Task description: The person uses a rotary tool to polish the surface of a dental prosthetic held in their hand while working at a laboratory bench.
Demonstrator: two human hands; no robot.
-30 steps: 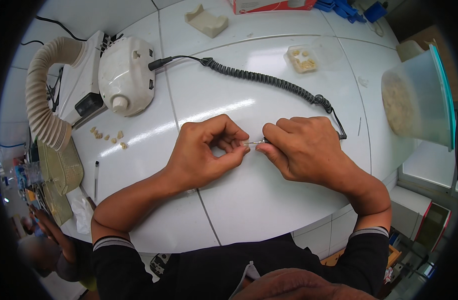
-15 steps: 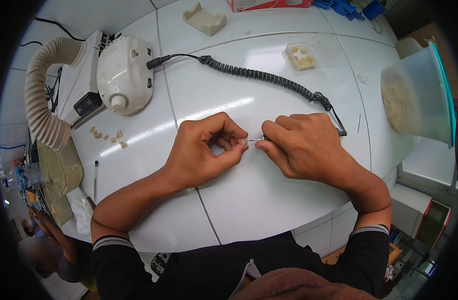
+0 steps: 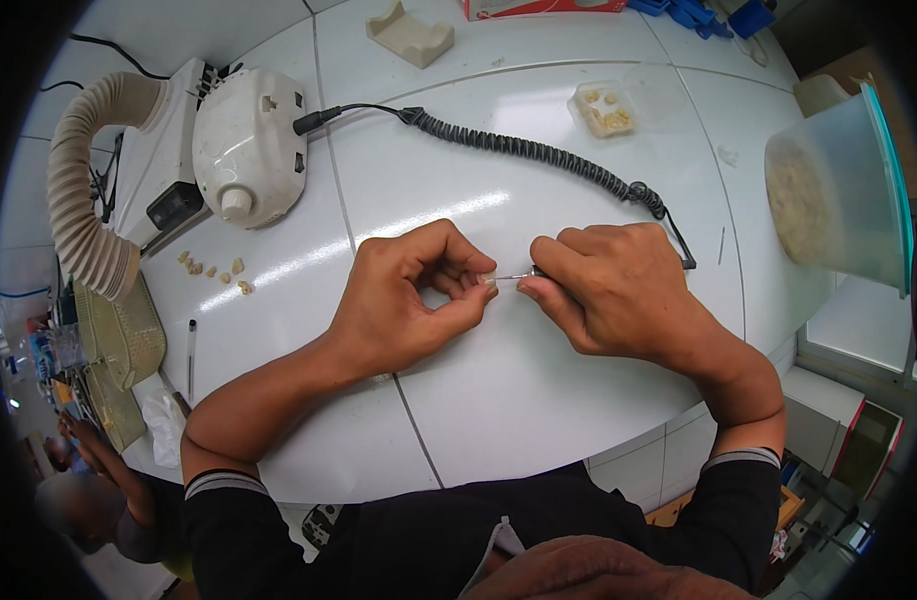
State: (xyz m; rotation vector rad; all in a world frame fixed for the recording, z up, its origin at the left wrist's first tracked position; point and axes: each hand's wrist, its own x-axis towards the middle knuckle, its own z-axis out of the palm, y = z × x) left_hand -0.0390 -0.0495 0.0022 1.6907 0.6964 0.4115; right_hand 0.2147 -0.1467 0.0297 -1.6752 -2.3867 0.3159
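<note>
My left hand [image 3: 394, 300] is over the middle of the white table, thumb and forefinger pinched on a tiny pale piece [image 3: 489, 281] that is mostly hidden by the fingertips. To its right, my right hand [image 3: 624, 290] is wrapped round a rotary handpiece, whose body is largely covered by the fingers. From it a thin metal bit [image 3: 516, 276] points left, its tip at or very near the pale piece; contact cannot be made out. A black coiled cord [image 3: 519, 147] runs from behind the right hand to a white motor unit [image 3: 249, 150] at the far left.
A ribbed hose [image 3: 69, 205] curves beside the motor unit. Several small tan pieces [image 3: 212, 271] and a pen [image 3: 192, 360] lie left. A small clear tray [image 3: 604, 125], a loose thin rod [image 3: 722, 246] and a large tub [image 3: 829, 190] are right; a cream stand [image 3: 409, 38] is behind.
My right hand has shifted very slightly right, with a little more of the metal bit showing. The left hand keeps its pinch in nearly the same place.
</note>
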